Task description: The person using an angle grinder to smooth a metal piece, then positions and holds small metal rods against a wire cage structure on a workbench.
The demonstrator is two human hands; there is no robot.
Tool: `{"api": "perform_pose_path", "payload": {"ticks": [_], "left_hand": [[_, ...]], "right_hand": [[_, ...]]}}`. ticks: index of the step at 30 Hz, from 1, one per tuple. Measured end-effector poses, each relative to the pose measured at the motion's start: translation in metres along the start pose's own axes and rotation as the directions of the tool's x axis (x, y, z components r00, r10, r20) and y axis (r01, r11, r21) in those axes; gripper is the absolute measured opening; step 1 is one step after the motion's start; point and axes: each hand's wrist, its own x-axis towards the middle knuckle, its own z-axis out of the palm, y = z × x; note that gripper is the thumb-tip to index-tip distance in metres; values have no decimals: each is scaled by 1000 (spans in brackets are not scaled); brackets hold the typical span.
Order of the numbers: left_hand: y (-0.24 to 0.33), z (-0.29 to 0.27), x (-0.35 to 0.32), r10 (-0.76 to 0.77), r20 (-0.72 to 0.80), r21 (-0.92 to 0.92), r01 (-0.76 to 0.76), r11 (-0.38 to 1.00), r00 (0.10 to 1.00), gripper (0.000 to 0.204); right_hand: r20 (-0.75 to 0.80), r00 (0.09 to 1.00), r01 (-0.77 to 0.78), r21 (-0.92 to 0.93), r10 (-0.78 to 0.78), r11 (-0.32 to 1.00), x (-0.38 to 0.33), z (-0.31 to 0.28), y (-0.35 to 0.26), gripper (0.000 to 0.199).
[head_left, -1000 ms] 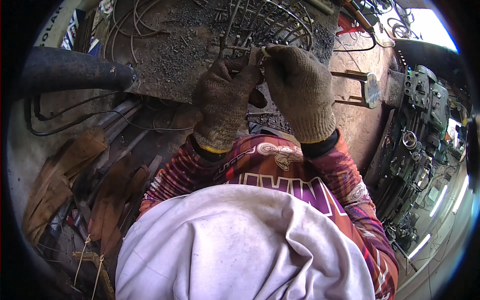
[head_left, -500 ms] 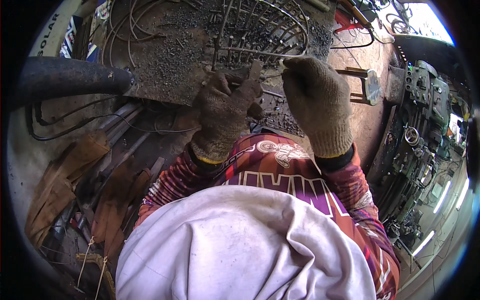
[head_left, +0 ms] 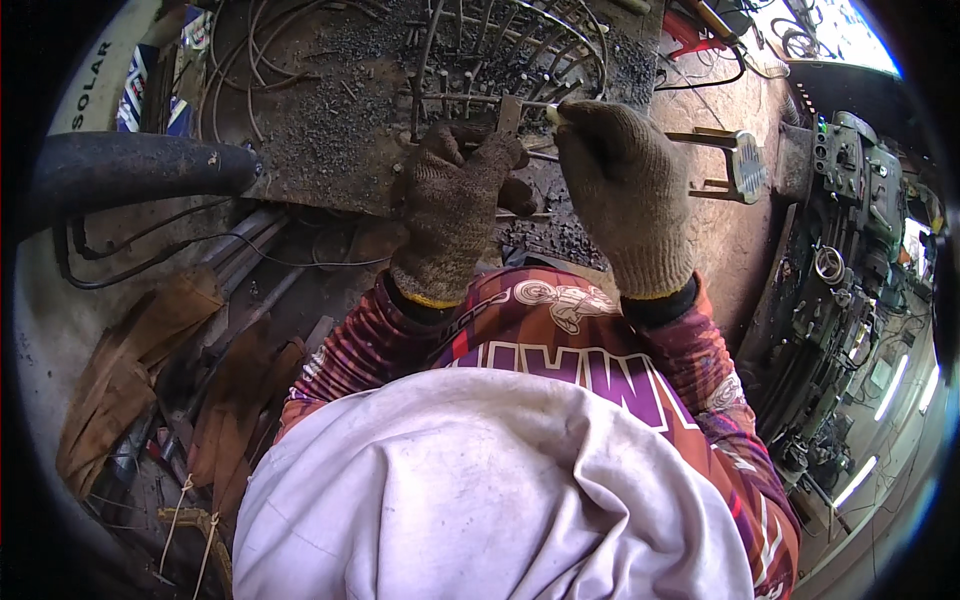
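Note:
My left hand [head_left: 450,205], in a dirty knit glove, grips a short flat metal strip [head_left: 510,113] that stands up past the thumb. Close on its right, my right hand [head_left: 630,195], in a paler knit glove, is closed in a pinch. A small white stub [head_left: 553,115], perhaps chalk, pokes out from its fingertips toward the strip. Just beyond both hands lies a welded metal rod frame [head_left: 480,98], with a curved outline and several bars across it. The gloves hide the strip's lower end and most of the white stub.
Dark gravel-like bits [head_left: 335,115] cover the worktable around the frame. Loose rod coils [head_left: 255,75] lie at the far left, near a thick dark pipe [head_left: 150,163]. A metal bracket [head_left: 745,168] sits right of my right hand. A green machine [head_left: 850,200] stands farther right.
Both hands have moved slightly farther from me. The right has shifted a little left, bringing the white stub nearer the metal strip. The view has shifted slightly.

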Motion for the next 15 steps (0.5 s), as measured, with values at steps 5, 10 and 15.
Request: {"api": "perform_pose_path", "payload": {"ticks": [5, 10, 15], "left_hand": [[0, 2, 1, -14, -20, 44, 15, 999, 1000, 34], [-6, 1, 3, 27, -36, -28, -28, 999, 999, 37], [-8, -1, 7, 55, -41, 106, -51, 993, 998, 38]], "right_hand": [[-36, 998, 58, -19, -59, 998, 4, 8, -1, 17], [-35, 989, 139, -58, -141, 989, 12, 12, -3, 16], [9, 995, 102, -94, -102, 990, 13, 16, -5, 17]]}}
